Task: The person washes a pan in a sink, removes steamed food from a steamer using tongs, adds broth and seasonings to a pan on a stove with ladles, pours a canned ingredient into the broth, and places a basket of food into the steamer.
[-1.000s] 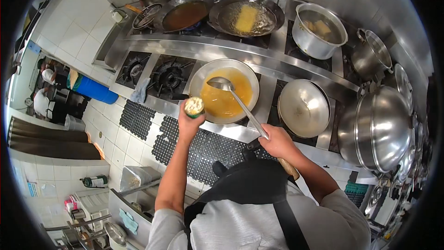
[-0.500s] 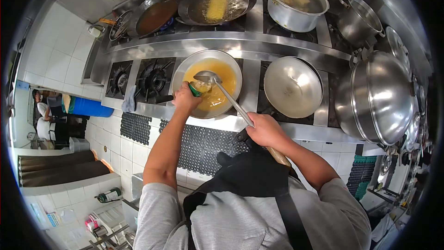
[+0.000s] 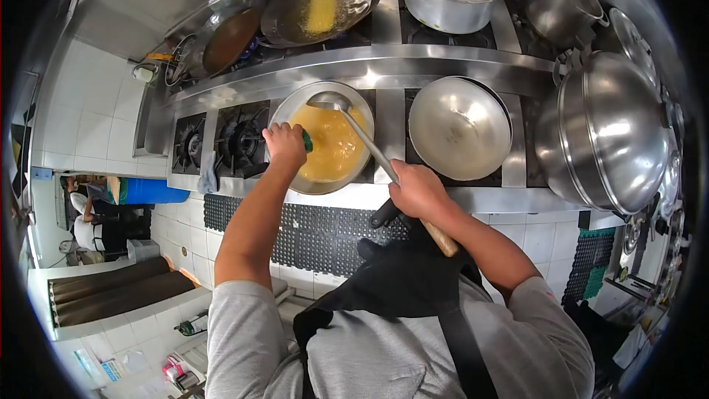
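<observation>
My right hand (image 3: 419, 188) is closed around the long handle of a metal ladle (image 3: 363, 135), whose wooden end sticks out below my palm. The ladle's bowl rests over the far side of a wide pan (image 3: 290, 103) of yellow liquid (image 3: 336, 154). At the pan's left edge, my left hand (image 3: 286, 145) is closed on a small green object (image 3: 307, 140). Only a green edge shows past the fingers, so I cannot tell its kind. A dark pan handle lies just below that hand.
A second pale pan (image 3: 459, 129) sits to the right, beside a large domed steel vessel (image 3: 609, 133). Behind are a wok with a yellow block frying (image 3: 322, 9), a darker wok (image 3: 227, 43) and a large pot (image 3: 452, 13). Bare burners (image 3: 242, 133) lie left; other people stand far left.
My left hand has drawn back left from the ladle's bowl, taking the green object to the pan's edge. The pale lump seen in the ladle is out of sight. The view has shifted slightly.
</observation>
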The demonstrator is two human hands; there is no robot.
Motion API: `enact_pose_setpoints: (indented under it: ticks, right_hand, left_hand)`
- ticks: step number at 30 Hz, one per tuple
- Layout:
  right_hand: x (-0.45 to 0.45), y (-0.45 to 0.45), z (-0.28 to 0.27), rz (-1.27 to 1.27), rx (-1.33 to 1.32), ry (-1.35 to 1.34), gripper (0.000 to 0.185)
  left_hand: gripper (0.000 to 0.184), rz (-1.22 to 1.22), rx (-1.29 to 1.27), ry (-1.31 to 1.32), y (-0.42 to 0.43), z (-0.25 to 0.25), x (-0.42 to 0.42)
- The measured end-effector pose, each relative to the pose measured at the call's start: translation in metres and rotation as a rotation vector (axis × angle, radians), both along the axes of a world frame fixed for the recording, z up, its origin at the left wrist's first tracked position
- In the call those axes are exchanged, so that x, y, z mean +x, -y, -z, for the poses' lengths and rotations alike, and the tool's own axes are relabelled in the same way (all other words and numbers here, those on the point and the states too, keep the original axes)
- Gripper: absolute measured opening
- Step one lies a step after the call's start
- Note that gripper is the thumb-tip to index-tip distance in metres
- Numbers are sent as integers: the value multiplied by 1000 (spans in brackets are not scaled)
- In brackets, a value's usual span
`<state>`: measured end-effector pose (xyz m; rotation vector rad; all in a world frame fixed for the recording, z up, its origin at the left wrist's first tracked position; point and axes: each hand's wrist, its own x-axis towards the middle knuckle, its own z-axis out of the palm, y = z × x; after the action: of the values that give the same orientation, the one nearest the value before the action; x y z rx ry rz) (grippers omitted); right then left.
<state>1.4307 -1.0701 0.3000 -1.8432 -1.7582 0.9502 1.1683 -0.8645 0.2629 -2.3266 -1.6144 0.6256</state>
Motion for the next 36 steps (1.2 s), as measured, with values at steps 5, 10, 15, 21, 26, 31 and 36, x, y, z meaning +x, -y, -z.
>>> enact_pose_setpoints:
  ticks: [5,10,15,21,26,31,36]
  right_hand:
    - [4,-6,11,31,7,4,23]
    - [4,-6,0,14,48,87,20]
    - [1,21,-5,-27,-12,16,21]
    - [-12,17,-8,161,-624,-668,22]
    - [-24,5,-2,298,-902,-1080,18]
    - [-26,-2,0,394,-1076,-1510,24]
    - [-23,2,-29,314,-926,-1283,30]
  left_hand:
    - [38,67,40,-57,-17,-7,1]
    - [33,48,102,-41,-30,-20,2]
    - [29,29,118,-66,-37,-39,-5]
    - [30,59,145,-73,-30,-40,-10]
    - [46,48,169,32,-21,-37,-19]
    - [66,-139,150,609,2,-60,-34]
    - [77,58,118,1032,12,-40,-66]
